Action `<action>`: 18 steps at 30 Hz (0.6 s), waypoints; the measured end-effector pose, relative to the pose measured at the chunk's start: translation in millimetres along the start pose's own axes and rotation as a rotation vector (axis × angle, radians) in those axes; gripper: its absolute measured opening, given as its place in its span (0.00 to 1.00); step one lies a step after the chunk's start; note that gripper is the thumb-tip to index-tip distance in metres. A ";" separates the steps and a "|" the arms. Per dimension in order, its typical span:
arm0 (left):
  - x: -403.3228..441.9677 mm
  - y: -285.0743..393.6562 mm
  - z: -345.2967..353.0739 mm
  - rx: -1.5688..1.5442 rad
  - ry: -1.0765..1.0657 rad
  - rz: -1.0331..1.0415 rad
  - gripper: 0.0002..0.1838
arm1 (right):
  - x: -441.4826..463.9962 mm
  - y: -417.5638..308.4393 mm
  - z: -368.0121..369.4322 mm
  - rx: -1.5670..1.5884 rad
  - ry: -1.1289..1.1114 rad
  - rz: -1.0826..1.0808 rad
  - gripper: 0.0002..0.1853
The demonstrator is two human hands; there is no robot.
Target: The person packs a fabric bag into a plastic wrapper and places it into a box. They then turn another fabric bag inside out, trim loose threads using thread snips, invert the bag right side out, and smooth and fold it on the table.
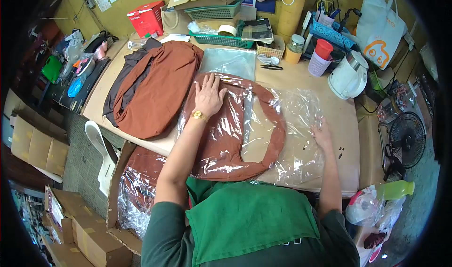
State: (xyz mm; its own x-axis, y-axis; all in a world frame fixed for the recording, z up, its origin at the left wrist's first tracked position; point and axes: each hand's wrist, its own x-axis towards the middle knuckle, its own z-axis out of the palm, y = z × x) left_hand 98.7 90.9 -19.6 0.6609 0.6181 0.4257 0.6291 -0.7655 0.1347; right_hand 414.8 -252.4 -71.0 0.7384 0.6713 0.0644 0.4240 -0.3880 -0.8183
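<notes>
A brown fabric bag [221, 130] with a wide curved strap lies flat inside a clear plastic bag [296, 159] on the table. My left hand [209, 96] rests on its upper part with the fingers stretched out, pressing over the plastic. At the right end of the plastic bag, my right hand [322, 134] has its fingers closed on the thin film near the edge; the fingertips are partly blurred by reflections. More brown fabric bags [160, 88] lie unwrapped to the left, over a dark one [120, 88]. Flat clear plastic bags [230, 62] lie behind.
Left of me, a cardboard box [113, 196] holds a plastic-wrapped brown item [141, 173]. Along the back are green baskets [221, 41], black snips [271, 67], a jar [295, 48], a cup [320, 62] and a white kettle [348, 76]. A black fan [407, 137] stands at right.
</notes>
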 end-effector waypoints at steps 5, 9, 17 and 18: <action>13.5 -13.7 35.7 0.074 -0.121 -0.082 0.38 | -6.5 4.2 -4.7 -0.051 0.060 0.009 0.33; 15.8 -8.8 4.5 0.000 -0.231 -0.101 0.40 | -43.8 -44.4 -36.2 0.324 -0.016 0.146 0.42; -43.4 22.4 -21.3 -0.012 -0.360 -0.149 0.41 | -65.5 -85.4 -51.2 0.200 0.013 0.284 0.30; -39.7 46.3 -41.1 -0.044 -0.258 -0.031 0.42 | -62.3 -94.1 -47.2 0.199 0.013 0.282 0.30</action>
State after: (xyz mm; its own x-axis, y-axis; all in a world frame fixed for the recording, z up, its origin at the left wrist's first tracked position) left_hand 84.7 23.5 6.6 0.7276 0.6622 0.1792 0.6360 -0.7490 0.1856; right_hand 353.7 -287.6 29.0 0.8192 0.5467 -0.1736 0.0931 -0.4253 -0.9002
